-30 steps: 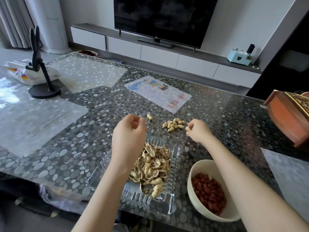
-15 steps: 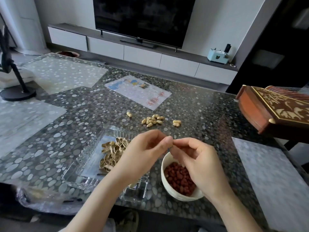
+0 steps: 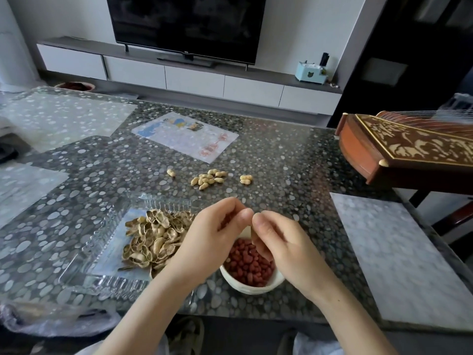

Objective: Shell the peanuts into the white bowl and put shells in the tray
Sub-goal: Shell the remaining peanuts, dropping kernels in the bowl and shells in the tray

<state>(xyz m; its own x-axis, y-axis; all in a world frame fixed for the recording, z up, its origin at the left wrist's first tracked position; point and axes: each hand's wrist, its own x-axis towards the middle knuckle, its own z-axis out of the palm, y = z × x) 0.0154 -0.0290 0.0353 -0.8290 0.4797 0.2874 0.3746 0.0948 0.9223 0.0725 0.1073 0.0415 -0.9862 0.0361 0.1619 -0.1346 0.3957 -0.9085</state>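
My left hand and right hand pinch together above the round white bowl, apparently cracking a hidden peanut; next, shell goes into the clear glass tray.

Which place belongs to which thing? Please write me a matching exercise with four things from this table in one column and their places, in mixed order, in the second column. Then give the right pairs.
Things
1. empty shells
2. red kernels
3. unshelled peanuts
4. printed sheet

Places
A. heaped in the clear tray
B. loose on the bare table, in a small group
C. in the white bowl
D. flat on the far part of the table, toward the television

Pairs: 1-A, 2-C, 3-B, 4-D
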